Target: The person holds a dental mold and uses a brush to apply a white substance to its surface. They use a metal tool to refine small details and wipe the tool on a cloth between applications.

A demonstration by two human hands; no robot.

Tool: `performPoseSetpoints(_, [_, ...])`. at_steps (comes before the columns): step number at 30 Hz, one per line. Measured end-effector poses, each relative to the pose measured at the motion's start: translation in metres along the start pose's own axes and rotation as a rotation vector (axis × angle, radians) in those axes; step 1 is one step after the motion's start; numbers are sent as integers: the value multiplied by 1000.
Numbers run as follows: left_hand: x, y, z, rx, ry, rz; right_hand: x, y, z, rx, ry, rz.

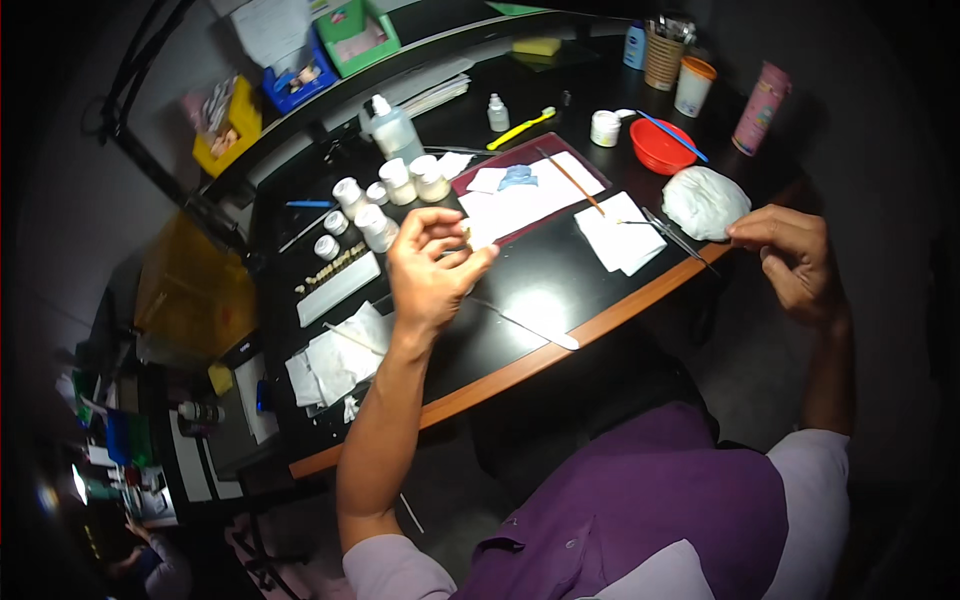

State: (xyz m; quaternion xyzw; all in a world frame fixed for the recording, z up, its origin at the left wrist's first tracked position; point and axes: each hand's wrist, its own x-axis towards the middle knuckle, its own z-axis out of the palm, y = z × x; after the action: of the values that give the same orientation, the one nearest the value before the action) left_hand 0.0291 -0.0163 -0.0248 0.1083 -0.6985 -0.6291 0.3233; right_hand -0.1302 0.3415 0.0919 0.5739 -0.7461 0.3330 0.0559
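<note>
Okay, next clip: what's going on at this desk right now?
A person in a purple shirt sits at a dark work table. Their left hand is raised over it, fingertips pinching something too small to identify. Their right hand is at the table's right edge, fingertips beside a crumpled white cloth, with a thin metal tool lying close by. Small white jars, white paper tissues and a red bowl lie around.

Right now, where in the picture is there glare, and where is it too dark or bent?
Head view: glare sits on the black desk below the left hand; the corners fall into darkness; the desk's orange edge bends from fisheye distortion; the right hand is slightly blurred.
</note>
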Motion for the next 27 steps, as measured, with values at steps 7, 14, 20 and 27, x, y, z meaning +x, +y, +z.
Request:
performPoseSetpoints(7, [-2,4,12,-35,-18,-3,-72,47,-46,26,195,299])
performPoseSetpoints(14, [-17,12,19,42,86,-5,-77,89,-49,132,170,285])
performPoseSetpoints(20, [-54,19,36,74,255,-13,-63,133,-27,293,114,172])
performPoseSetpoints(27, [-97,19,60,125,464,-35,-50,154,-23,428,-27,142])
